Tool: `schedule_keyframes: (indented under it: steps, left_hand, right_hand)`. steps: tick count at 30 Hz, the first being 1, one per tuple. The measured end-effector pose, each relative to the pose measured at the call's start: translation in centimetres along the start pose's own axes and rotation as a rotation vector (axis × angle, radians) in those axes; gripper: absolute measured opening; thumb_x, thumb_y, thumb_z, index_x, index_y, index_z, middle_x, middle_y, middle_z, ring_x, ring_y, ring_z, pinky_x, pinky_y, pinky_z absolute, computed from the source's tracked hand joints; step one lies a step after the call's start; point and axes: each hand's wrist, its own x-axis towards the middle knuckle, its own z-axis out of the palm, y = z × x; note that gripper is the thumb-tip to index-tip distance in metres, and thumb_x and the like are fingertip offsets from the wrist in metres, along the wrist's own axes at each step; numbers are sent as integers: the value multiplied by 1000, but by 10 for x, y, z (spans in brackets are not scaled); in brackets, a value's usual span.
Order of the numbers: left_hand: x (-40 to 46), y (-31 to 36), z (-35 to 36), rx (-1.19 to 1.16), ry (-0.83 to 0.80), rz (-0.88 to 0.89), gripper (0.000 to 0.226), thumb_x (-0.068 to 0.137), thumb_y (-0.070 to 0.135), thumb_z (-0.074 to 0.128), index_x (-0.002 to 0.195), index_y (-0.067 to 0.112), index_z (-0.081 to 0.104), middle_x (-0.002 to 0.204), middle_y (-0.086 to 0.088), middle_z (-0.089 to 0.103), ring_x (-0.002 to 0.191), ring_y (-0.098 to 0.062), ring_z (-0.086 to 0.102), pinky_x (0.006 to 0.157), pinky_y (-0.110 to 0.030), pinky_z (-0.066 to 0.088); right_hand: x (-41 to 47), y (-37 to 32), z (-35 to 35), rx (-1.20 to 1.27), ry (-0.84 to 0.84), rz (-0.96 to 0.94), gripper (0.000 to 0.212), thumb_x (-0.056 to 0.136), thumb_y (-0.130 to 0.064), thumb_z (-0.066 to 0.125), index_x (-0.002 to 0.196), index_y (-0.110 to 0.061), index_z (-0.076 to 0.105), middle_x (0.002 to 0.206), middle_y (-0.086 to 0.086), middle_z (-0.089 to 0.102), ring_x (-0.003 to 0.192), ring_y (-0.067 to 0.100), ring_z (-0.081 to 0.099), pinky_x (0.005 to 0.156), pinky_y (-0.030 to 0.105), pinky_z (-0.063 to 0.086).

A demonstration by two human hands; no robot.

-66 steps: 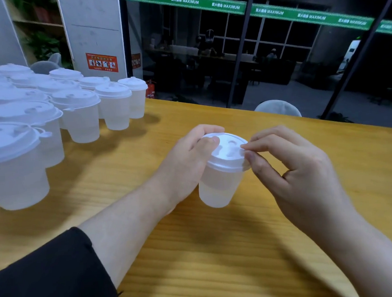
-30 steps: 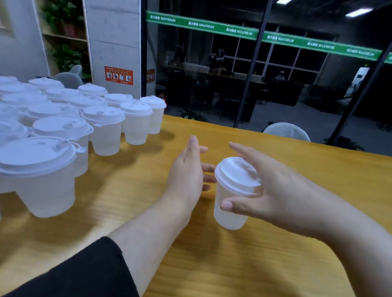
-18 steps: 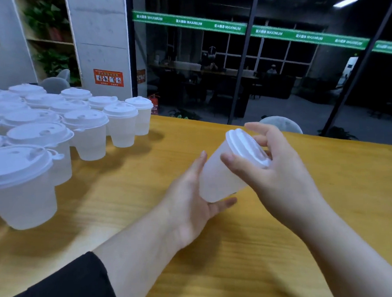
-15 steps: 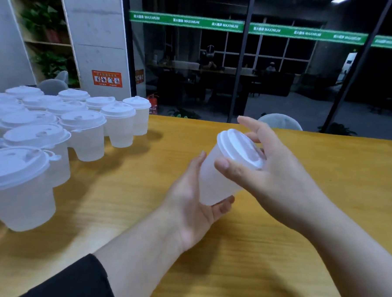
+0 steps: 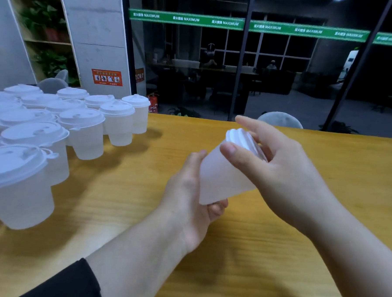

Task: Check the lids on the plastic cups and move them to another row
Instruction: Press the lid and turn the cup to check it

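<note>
One cup (image 5: 223, 176) was tilted above the worktop (image 5: 275, 246), the left hand (image 5: 193, 200) cupping its base and the right hand (image 5: 280, 166) gripping its lid (image 5: 244, 143). Judging so, checking was underway; the crowded cups (image 5: 80, 131) on the left probably waited.

left hand (image 5: 191, 200): fingers curled, gripping | right hand (image 5: 275, 167): fingers curled, gripping

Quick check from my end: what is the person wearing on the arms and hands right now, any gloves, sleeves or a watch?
Both hands are bare, no gloves or rings visible. The left hand comes from a bare forearm with a black sleeve pushed up near the elbow. The right hand and forearm show no sleeve and no watch in view.
</note>
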Motion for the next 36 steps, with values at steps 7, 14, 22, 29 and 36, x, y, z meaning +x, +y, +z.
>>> schedule_keyframes:
  steps: [7, 14, 22, 29, 36]
  left_hand:
    - [4, -1, -4, 7, -35, -55, 27, 94, 42, 62, 99, 18, 74, 66, -2, 64, 46, -18, 49, 42, -23, 30]
    - [7, -3, 0, 126, 87, 364, 38, 99, 51, 57, 93, 14, 63, 68, -2, 58, 47, -17, 46, 43, -26, 31]
    - [20, -2, -19, 180, 73, 269, 45, 96, 53, 64, 108, 9, 66, 82, -7, 63, 62, -23, 56, 51, -31, 43]
    - [-24, 34, 12, 672, 136, 641, 49, 87, 66, 63, 99, 18, 64, 89, -4, 67, 68, -22, 58, 60, -35, 46]
    - [-105, 112, 110, 1722, -50, 976, 39, 100, 61, 46, 108, 26, 63, 92, 7, 62, 87, -18, 58, 67, -35, 42]
  right_hand:
    - [-3, 5, 7, -7, -34, -32, 67, 72, -63, 70, 136, -51, 54, 128, -25, 62, 122, -6, 55, 95, 22, 47]
    - [2, 9, 12, 287, 128, -14, 61, 74, -61, 71, 131, -40, 63, 115, -16, 72, 107, 9, 69, 89, 35, 58]
    - [-2, 17, 21, 201, 20, 190, 80, 81, -82, 55, 151, -47, 43, 148, -22, 51, 132, 4, 52, 112, 43, 46]
    - [-43, -12, -7, 232, 84, 237, 21, 106, -44, 48, 115, -41, 67, 109, -9, 74, 105, 21, 69, 96, 48, 56]
    - [-84, -48, -46, 1034, 191, 517, 49, 105, -53, 46, 125, -15, 68, 115, 5, 77, 110, 24, 72, 96, 53, 57]
